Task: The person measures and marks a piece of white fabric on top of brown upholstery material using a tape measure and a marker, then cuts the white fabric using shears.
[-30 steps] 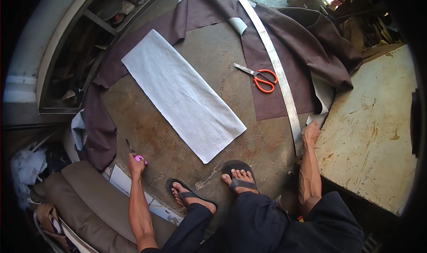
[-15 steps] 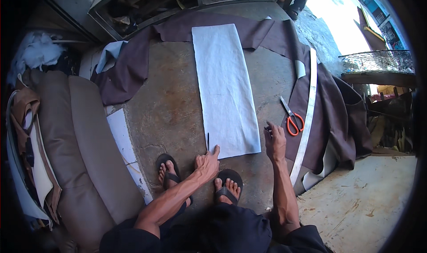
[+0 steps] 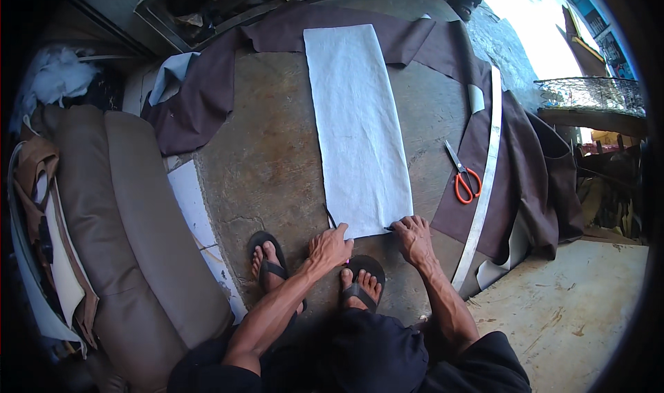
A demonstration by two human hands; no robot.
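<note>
A long strip of white cloth-like material (image 3: 360,130) lies lengthwise on the floor before me. My left hand (image 3: 328,248) is closed at its near left corner, fingertips at the edge. A thin dark pen-like stick (image 3: 330,217) juts forward from that hand. At the near right corner, my right hand (image 3: 413,239) is closed, pressed down by the edge. A small dark tip (image 3: 390,228) pokes out from its fingers; what it belongs to is hidden. Scissors with orange handles (image 3: 465,179) rest open on dark maroon material (image 3: 456,210) to the right.
A long pale metal ruler (image 3: 490,151) lies over the maroon material, which also curves round the far side. Brown padded cushions (image 3: 131,220) stand at left. A pale board (image 3: 560,310) is at lower right. My sandalled feet (image 3: 360,286) are close to the strip's near end.
My right hand has moved left and down onto the strip's near right corner. My left hand has drawn slightly nearer, its forefinger no longer stretched out, and the dark stick now tilts.
</note>
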